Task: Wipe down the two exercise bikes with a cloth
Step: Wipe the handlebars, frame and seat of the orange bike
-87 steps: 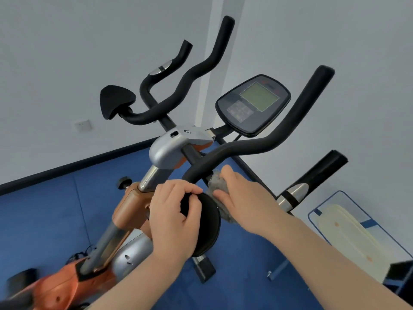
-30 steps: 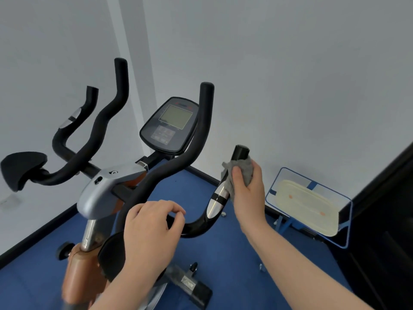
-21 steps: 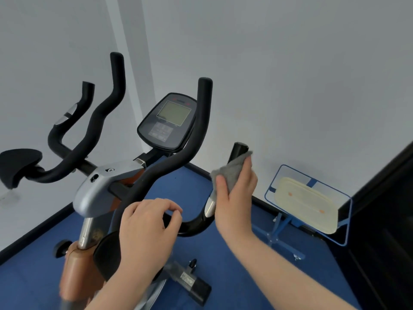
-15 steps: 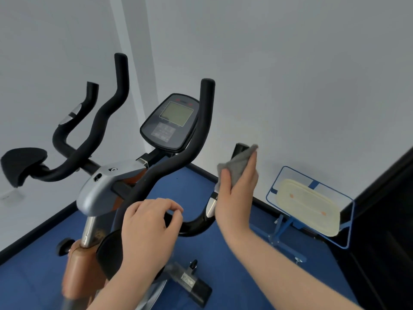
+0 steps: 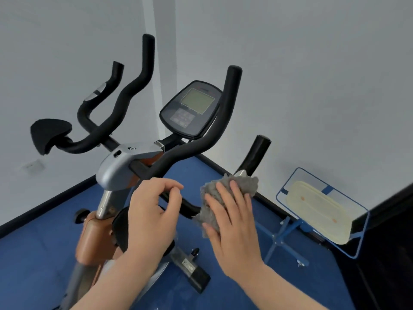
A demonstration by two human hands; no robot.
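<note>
An orange and silver exercise bike [image 5: 120, 168] stands in front of me, with black handlebars [image 5: 214, 130] and a grey console [image 5: 192, 108]. My right hand [image 5: 232, 220] holds a grey cloth [image 5: 210, 198] wrapped against the low bend of the right side handle [image 5: 257, 155], fingers laid over the cloth. My left hand [image 5: 152, 215] curls over the black round arm pad [image 5: 119, 227] beside the handlebar stem. Only one bike is in view.
A blue-framed stand holding a cream board [image 5: 319, 211] sits on the blue floor at the right. Beyond it is a dark surface [image 5: 391, 242]. The bike's black foot bar [image 5: 192, 271] lies below my hands. White walls meet in a corner behind the bike.
My right hand slid the cloth down from the upper end of the side handle to its low bend. My left hand stayed on the arm pad.
</note>
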